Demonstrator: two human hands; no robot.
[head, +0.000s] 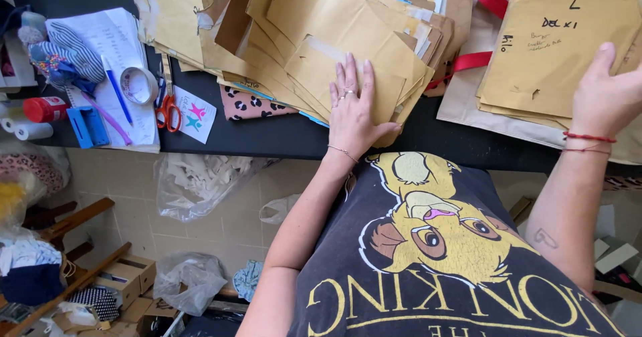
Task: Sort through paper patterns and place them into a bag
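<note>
left hand (pixel 353 113) flat, fingers spread on paper pieces (pixel 321 36); right hand (pixel 605 93) grips half-hidden paper stack (pixel 555 49).

I see my left hand (pixel 352 106) lying flat, fingers spread, on a fanned heap of brown paper pattern pieces (pixel 314 36). My right hand (pixel 605 89) grips the edge of a separate brown paper stack (pixel 555 49) well apart. Left of my left hand lie orange-handled scissors (pixel 168 109), a tape roll (pixel 139 85) and a blue pen (pixel 116 89).
</note>
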